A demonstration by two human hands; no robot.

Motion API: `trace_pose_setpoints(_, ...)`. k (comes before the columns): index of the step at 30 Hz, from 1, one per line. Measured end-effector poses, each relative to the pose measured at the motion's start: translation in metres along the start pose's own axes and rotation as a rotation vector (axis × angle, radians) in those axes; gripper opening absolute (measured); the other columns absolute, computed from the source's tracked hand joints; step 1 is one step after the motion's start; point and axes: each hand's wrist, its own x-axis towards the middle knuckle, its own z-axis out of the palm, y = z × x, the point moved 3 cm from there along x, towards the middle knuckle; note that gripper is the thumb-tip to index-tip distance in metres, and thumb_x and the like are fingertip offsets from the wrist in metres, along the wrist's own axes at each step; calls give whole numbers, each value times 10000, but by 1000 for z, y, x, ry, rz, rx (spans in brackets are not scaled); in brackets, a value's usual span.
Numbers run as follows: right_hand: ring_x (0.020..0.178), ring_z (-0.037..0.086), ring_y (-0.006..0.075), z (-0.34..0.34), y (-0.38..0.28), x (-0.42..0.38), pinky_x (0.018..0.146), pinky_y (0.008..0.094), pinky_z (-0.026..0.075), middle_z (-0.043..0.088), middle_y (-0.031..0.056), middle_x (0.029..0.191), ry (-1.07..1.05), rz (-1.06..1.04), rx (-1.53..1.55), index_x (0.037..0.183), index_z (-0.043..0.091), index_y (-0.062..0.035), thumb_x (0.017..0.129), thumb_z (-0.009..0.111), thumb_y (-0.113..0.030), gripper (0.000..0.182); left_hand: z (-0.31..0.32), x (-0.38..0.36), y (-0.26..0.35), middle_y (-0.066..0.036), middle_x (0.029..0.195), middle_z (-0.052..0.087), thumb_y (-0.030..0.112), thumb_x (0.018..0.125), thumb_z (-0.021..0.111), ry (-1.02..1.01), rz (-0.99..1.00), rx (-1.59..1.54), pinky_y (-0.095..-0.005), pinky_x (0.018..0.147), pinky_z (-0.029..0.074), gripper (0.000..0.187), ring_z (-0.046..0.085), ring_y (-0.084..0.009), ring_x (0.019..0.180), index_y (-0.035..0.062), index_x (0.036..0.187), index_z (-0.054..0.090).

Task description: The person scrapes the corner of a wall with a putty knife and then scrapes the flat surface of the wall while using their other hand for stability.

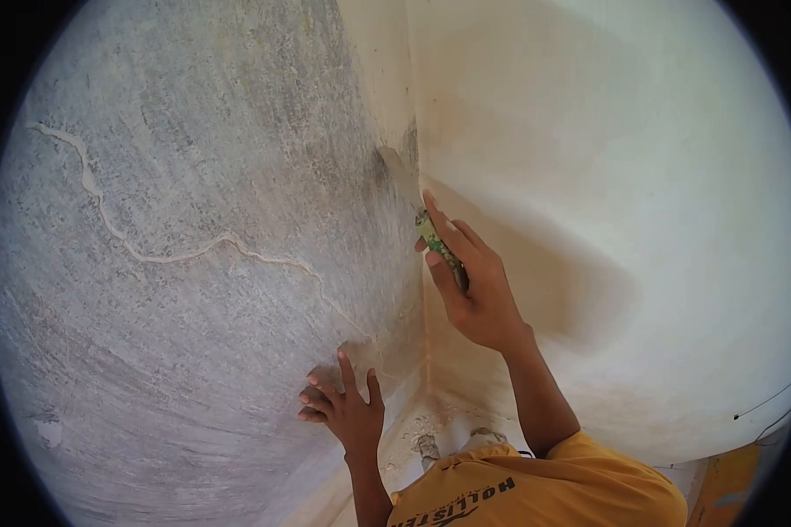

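My right hand (476,285) is wrapped round the green, worn handle of a scraper (402,174), with the index finger stretched along it toward the blade. The blade points up and left, its edge against the grey wall (220,176) close to the corner, where grey surface meets a strip of cream coating (380,61). Lower down, my left hand (350,411) has its fingers spread and appears to rest on the same grey wall, holding nothing.
A pale, winding crack line (169,259) crosses the grey wall. The cream wall (677,220) adjoins it at the corner on the right. Crumbly debris (413,422) lies on the floor by my feet. A thin cable (769,402) and a yellow-orange object (728,483) are at lower right.
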Motion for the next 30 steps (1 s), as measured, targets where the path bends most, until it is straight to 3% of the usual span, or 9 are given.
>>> trace_pose_setpoints(5, 633, 558, 201, -9, 12, -3, 630, 307, 475, 613, 117, 795, -79, -34, -52, 1413, 647, -44, 994, 636, -33, 420, 2, 0, 0, -245, 1735, -139, 529, 992, 647, 11, -16, 9, -674, 1126, -282, 677, -311, -485, 1533, 279, 1597, 472)
trace_pose_setpoints(9, 737, 582, 143, -10, 19, 4, 717, 264, 487, 713, 124, 935, -74, -9, 46, 1389, 667, -35, 1033, 613, -75, 363, 8, 0, 3, -269, 1725, -150, 505, 989, 666, 32, -42, 43, -686, 1121, -278, 668, -322, -498, 1523, 273, 1588, 485)
trace_pose_setpoints(12, 735, 585, 131, -15, 14, 20, 719, 266, 489, 728, 125, 944, -59, -14, 36, 1391, 666, -39, 1035, 622, -86, 362, 6, 2, 7, -289, 1715, -163, 490, 985, 677, 31, -76, 31, -696, 1113, -278, 666, -332, -508, 1514, 265, 1584, 491)
trace_pose_setpoints(15, 727, 574, 118, -20, 17, 17, 716, 261, 485, 728, 123, 927, -98, 1, 59, 1392, 664, -37, 1035, 629, -93, 363, 5, 3, 10, -320, 1694, -198, 491, 1006, 659, 10, -75, 62, -737, 1107, -236, 743, -360, -524, 1492, 224, 1642, 381)
trace_pose_setpoints(18, 730, 566, 103, -23, 22, 13, 718, 254, 482, 728, 116, 926, -136, 27, 65, 1388, 665, -33, 1034, 633, -94, 361, 7, 3, 10, -327, 1690, -204, 483, 1007, 663, 19, -83, 65, -737, 1104, -239, 748, -363, -531, 1488, 220, 1644, 374)
trace_pose_setpoints(20, 729, 561, 96, -24, 22, 21, 720, 250, 483, 725, 114, 922, -101, 6, 113, 1387, 666, -29, 1033, 630, -89, 361, 10, 2, 9, -311, 1699, -194, 476, 988, 684, 17, -108, 47, -733, 1099, -255, 701, -354, -535, 1491, 242, 1605, 447)
trace_pose_setpoints(23, 676, 636, 184, -25, 26, 18, 662, 307, 515, 710, 149, 857, -117, -48, 63, 1377, 669, -25, 993, 643, -40, 385, 9, 0, 12, -305, 1704, -185, 461, 974, 705, 4, -138, 27, -730, 1100, -259, 679, -349, -537, 1493, 251, 1582, 488)
trace_pose_setpoints(27, 678, 636, 184, -19, 31, 13, 656, 303, 512, 715, 147, 866, -106, -14, 113, 1375, 669, -22, 990, 642, -34, 386, 10, 0, 10, -301, 1708, -176, 438, 966, 726, 19, -132, 38, -721, 1115, -250, 676, -344, -534, 1498, 251, 1574, 498)
trace_pose_setpoints(30, 677, 631, 184, -21, 27, 22, 656, 296, 509, 711, 147, 858, -87, -31, 114, 1379, 668, -24, 990, 639, -29, 390, 5, 2, 11, -337, 1691, -181, 471, 997, 682, 2, -109, 73, -738, 1114, -223, 760, -343, -534, 1498, 209, 1641, 376)
